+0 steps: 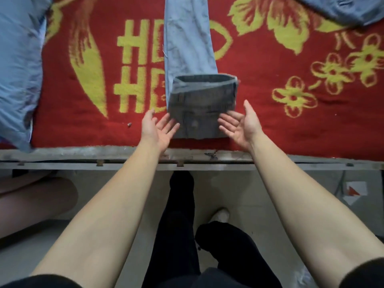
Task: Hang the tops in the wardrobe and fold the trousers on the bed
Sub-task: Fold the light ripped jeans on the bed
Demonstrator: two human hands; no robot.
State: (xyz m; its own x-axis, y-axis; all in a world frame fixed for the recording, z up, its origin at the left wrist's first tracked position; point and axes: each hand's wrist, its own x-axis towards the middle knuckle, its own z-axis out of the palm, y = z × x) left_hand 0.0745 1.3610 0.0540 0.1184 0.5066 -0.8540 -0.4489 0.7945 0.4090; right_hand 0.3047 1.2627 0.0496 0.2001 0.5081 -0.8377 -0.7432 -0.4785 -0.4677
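A folded pair of dark grey jeans lies near the front edge of the bed's red and yellow blanket. It partly covers the near end of a long light blue pair of trousers that stretches away across the bed. My left hand is palm up at the grey fold's left side, fingers straight, fingertips at its edge. My right hand mirrors it on the right, fingers spread and touching the fold's right edge. Neither hand grips the cloth.
A light blue garment lies heaped at the bed's left edge, and another blue-grey garment sits at the far right corner. The grey metal bed frame runs across below my hands. My black-trousered legs stand on the pale floor.
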